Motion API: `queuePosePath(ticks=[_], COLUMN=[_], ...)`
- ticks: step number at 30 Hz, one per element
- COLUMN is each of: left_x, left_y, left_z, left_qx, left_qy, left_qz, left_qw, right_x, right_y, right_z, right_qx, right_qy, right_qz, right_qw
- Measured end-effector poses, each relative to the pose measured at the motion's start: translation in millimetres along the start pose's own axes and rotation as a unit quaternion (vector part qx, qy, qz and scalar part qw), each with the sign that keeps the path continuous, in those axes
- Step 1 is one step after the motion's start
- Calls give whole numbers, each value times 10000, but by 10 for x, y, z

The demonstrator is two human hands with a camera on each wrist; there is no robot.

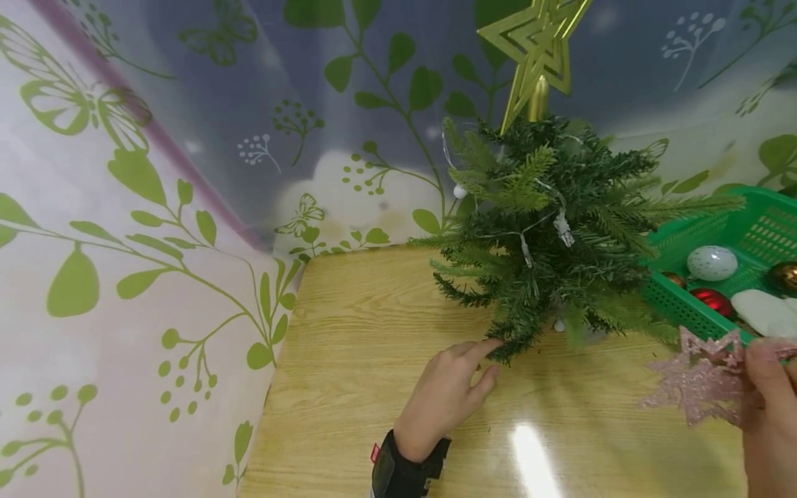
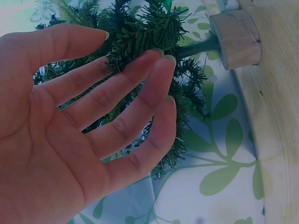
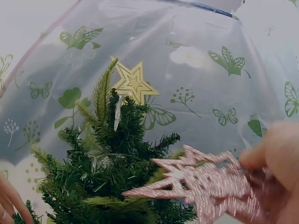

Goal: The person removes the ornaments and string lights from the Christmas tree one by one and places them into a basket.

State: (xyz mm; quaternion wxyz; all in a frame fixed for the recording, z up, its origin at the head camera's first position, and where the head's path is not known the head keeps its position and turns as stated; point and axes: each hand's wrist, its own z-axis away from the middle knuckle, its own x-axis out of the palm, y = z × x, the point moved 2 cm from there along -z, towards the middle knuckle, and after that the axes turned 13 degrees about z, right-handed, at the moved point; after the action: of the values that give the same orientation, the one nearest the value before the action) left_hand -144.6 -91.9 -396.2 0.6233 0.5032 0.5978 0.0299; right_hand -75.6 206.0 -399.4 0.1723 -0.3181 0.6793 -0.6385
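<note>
A small artificial Christmas tree (image 1: 542,228) stands on the wooden table, topped with a gold star (image 1: 538,48). My left hand (image 1: 438,394) is at a low front branch, its fingertips touching the needles. In the left wrist view the fingers (image 2: 126,126) extend loosely beside the branch tip (image 2: 135,44), the thumb apart from them. Pink glittery star ornaments (image 1: 703,380) are pinched in my right hand (image 1: 772,401), to the right of the tree. How many stars overlap there I cannot tell.
A green plastic basket (image 1: 685,308) at the right holds a speckled white egg-shaped ornament (image 1: 712,263), a red ball (image 1: 712,301) and other baubles. Clipped string lights (image 1: 563,228) hang on the tree. Leaf-printed fabric (image 1: 156,242) encloses the table (image 1: 349,332) at the left and back.
</note>
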Motion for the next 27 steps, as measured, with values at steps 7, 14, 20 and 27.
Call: queuePosePath(ticks=[7, 14, 20, 27], left_x=[7, 6, 0, -4], left_y=[-4, -5, -16, -15], left_z=[-1, -4, -5, -2], left_qx=[11, 38, 24, -48], left_qy=[-68, -127, -132, -183], left_qz=[16, 9, -1, -8], left_qw=[10000, 9999, 9999, 9998], right_x=[44, -194, -742, -856], right_y=[-79, 468, 1396, 1560], right_z=[-30, -352, -865, -933], right_qx=[500, 96, 801, 1279], right_qy=[179, 404, 662, 123], right_qz=[475, 678, 2318, 2502], right_qw=[9975, 9968, 9672, 9596])
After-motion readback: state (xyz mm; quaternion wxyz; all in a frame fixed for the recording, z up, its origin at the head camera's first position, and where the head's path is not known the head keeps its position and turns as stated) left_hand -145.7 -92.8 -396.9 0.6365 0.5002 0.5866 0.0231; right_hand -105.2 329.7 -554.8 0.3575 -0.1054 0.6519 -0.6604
